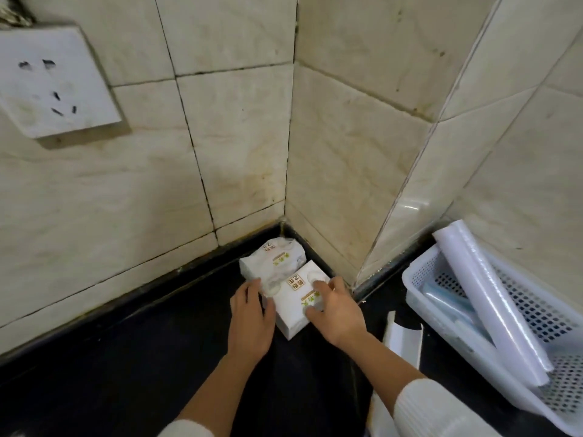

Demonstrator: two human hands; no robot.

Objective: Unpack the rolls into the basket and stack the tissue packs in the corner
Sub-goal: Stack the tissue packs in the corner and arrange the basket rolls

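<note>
Two white tissue packs lie on the black counter in the tiled corner. The far tissue pack (273, 257) sits against the wall. The near tissue pack (295, 298) rests partly on top of it, tilted toward me. My left hand (250, 316) grips the near pack's left side and my right hand (334, 310) presses on its right top. A white perforated basket (542, 313) stands at the right and holds a long roll of clear film (492, 307) propped upright, plus flatter rolls underneath.
A white wall socket (53, 83) is mounted at upper left. A torn white wrapper (403, 339) lies on the counter between the packs and the basket. A tiled pillar juts out between the corner and the basket.
</note>
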